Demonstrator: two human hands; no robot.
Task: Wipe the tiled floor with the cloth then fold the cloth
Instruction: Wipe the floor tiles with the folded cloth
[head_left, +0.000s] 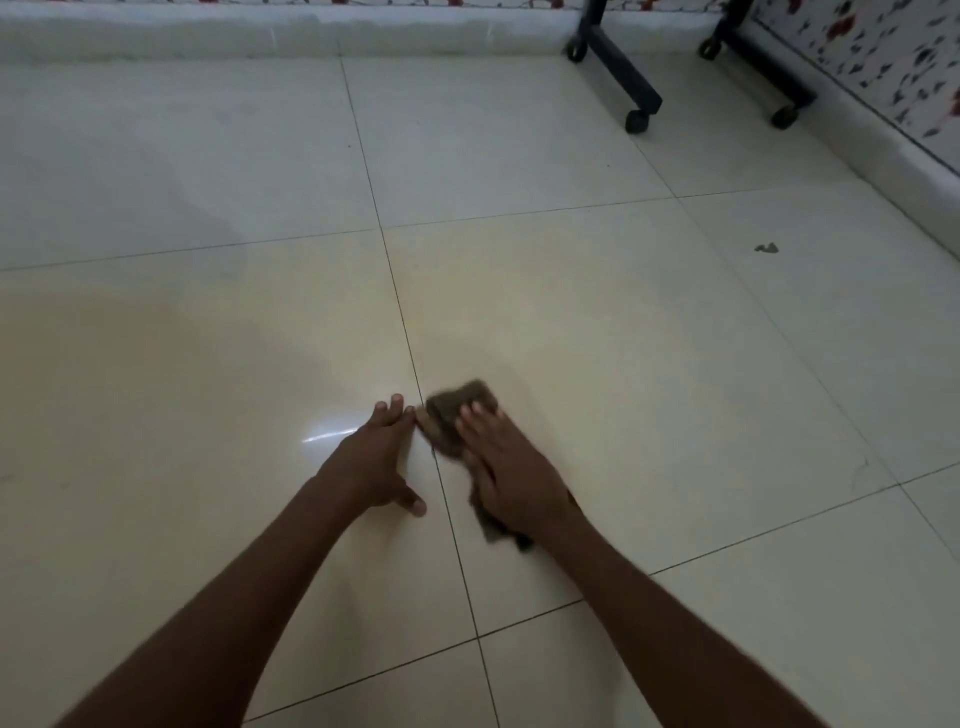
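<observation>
A crumpled brown cloth (448, 421) lies on the glossy cream tiled floor (649, 364), blurred by motion. My right hand (511, 478) presses flat on top of it, fingers spread over the fabric; part of the cloth sticks out beyond the fingertips and part behind the wrist. My left hand (382, 462) rests flat on the tile just left of the cloth, fingers apart, fingertips near the cloth's left edge, holding nothing.
Two black wheeled legs of a stand (626, 73) rest on the floor at the back right. A small dark scrap (767, 248) lies on the tile to the right. A white skirting (260, 34) runs along the far wall; a patterned wall (893, 62) borders the right.
</observation>
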